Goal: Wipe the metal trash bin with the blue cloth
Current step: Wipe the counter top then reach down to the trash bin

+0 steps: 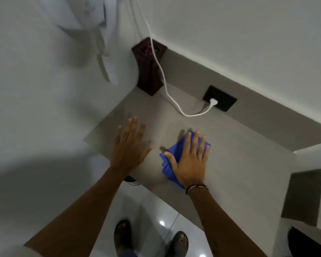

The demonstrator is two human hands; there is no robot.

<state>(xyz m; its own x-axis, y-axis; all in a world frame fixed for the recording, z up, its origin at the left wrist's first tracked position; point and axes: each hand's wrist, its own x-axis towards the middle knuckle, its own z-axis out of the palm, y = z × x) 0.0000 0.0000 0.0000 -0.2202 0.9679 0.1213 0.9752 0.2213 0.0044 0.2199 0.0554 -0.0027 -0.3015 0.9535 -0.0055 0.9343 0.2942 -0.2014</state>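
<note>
On the grey counter (230, 164), both hands lie flat.
Right hand (190, 164) presses the blue cloth (171, 158), fingers spread; left hand (129, 145) open, apparently empty.

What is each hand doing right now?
Left hand: open, flat on the grey counter, holding nothing.
Right hand: open, fingers spread, pressing flat on the blue cloth.

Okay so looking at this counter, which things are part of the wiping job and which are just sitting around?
Part of the job:
- folded blue cloth, pressed flat under the right hand
- left hand, open on the grey countertop
No metal trash bin is visible.

Just lying about:
- dark red square vase in the corner
- white cable, plugged into the black wall socket
</note>
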